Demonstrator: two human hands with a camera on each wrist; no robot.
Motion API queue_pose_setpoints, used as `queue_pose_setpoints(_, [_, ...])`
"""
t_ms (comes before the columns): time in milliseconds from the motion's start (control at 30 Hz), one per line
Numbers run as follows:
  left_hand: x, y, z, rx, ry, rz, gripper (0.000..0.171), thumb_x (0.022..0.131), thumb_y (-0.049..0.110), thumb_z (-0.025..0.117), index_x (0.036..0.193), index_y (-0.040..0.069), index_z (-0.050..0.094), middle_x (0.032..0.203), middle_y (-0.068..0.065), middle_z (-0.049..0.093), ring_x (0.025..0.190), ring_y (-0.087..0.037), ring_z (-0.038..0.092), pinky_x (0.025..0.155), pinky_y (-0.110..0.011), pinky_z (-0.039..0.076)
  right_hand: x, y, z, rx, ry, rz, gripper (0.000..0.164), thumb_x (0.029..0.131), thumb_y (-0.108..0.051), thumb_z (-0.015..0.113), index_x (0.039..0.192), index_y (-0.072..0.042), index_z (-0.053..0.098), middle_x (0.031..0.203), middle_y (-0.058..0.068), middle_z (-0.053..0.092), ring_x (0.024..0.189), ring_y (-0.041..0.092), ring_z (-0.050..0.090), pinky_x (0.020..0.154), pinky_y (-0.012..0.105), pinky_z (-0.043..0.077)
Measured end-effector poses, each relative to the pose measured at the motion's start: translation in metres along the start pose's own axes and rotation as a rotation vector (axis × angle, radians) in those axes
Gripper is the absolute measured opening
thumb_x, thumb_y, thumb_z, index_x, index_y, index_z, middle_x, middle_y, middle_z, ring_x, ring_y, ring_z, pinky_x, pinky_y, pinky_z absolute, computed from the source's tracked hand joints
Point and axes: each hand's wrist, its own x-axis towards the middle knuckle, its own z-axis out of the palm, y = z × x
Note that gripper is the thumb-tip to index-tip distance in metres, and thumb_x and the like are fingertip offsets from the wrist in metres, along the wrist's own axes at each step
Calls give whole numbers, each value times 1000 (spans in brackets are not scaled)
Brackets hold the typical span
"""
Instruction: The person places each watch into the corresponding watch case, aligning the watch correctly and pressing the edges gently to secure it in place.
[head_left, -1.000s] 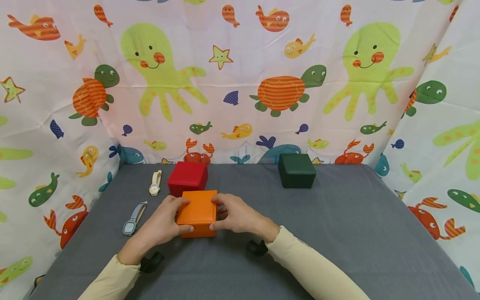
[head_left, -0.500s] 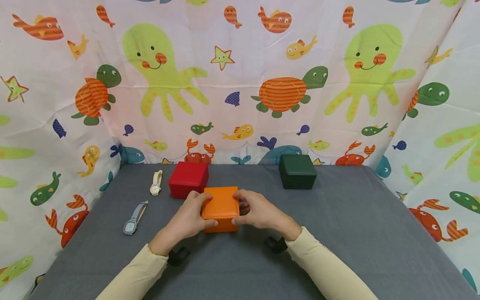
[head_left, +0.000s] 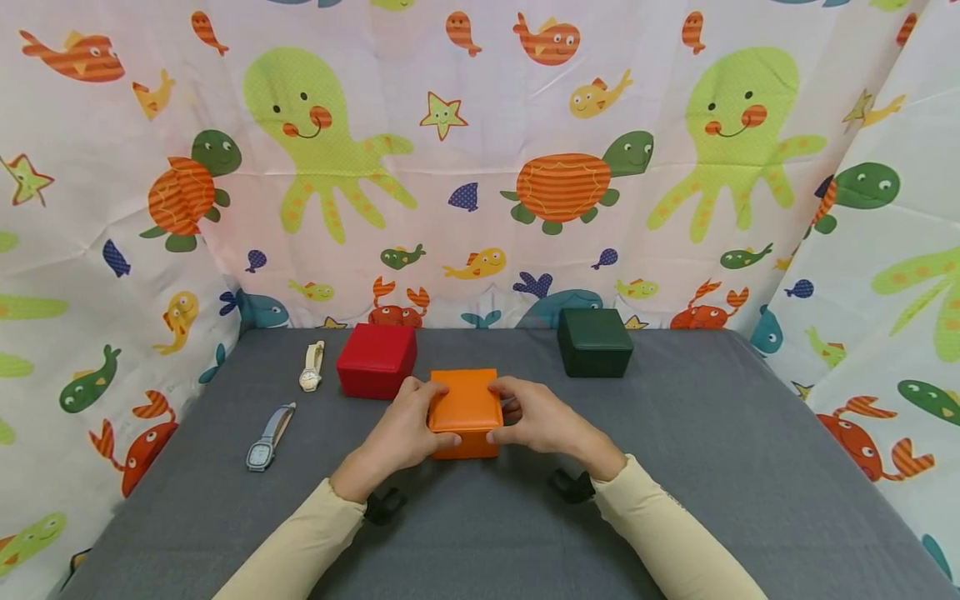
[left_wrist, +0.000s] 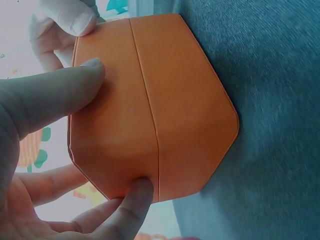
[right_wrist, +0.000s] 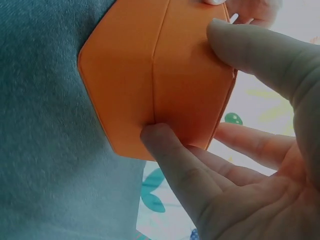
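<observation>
An orange box (head_left: 467, 402) with its lid down sits between both hands in the head view. My left hand (head_left: 406, 422) grips its left side, thumb on the front face and fingers round the side. On the opposite side my right hand (head_left: 542, 418) holds it the same way. Both wrist views show the seam between lid and base of the orange box (left_wrist: 185, 100) as a thin closed line. A right fingertip (right_wrist: 157, 131) touches the box right at that seam. The inside of the box is hidden.
Left of and behind the orange box stands a red box (head_left: 377, 360). A dark green box (head_left: 594, 342) is at the back right. Two wristwatches lie at the left: a cream-strapped watch (head_left: 311, 367) and a blue-strapped watch (head_left: 270, 437). A patterned curtain (head_left: 480, 167) rises behind the grey tabletop (head_left: 712, 467).
Both hands have carried or slid the orange box to the right and slightly away, clear of the red box's front. Their grip looks the same; the watches and other boxes have stayed put.
</observation>
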Motion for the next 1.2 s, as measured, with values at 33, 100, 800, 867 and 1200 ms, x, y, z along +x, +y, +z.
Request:
queue_pose_setpoints(33, [1, 1, 1, 1, 0, 2, 76, 71, 31, 85, 135, 9, 51, 112, -7, 44, 95, -19, 49, 84, -36, 50, -1, 1, -1, -3, 1, 3, 70, 80, -27, 78, 138, -5, 46, 132, 9, 53, 105, 22, 61, 87, 38, 53])
queue_pose_setpoints(100, [2, 2, 2, 4, -3, 10, 76, 71, 31, 85, 135, 9, 51, 112, -7, 44, 95, -20, 49, 84, -37, 50, -2, 1, -3, -5, 4, 9, 70, 80, -26, 79, 138, -5, 46, 132, 9, 54, 104, 22, 62, 87, 38, 53])
queue_pose_setpoints(800, [10, 5, 9, -50, -6, 19, 78, 72, 30, 84, 137, 10, 47, 117, -7, 45, 101, -19, 47, 88, -37, 49, -5, 3, -13, -45, 10, 72, 71, 79, -25, 79, 139, -6, 45, 133, 8, 53, 105, 22, 62, 86, 36, 53])
queue_pose_setpoints(867, [10, 5, 8, -59, -4, 11, 80, 71, 29, 85, 137, 9, 45, 120, -8, 46, 102, -19, 47, 89, -38, 49, -6, 3, -13, -50, 10, 79, 72, 79, -26, 79, 139, -7, 45, 133, 7, 53, 105, 22, 61, 87, 36, 53])
queue_pose_setpoints(1200, [12, 2, 6, -157, -28, -61, 85, 71, 23, 86, 140, 7, 39, 116, -6, 51, 97, -19, 52, 84, -36, 52, -6, 5, -12, -35, 18, 70, 72, 79, -24, 79, 139, -9, 43, 135, 7, 52, 108, 22, 61, 89, 39, 52])
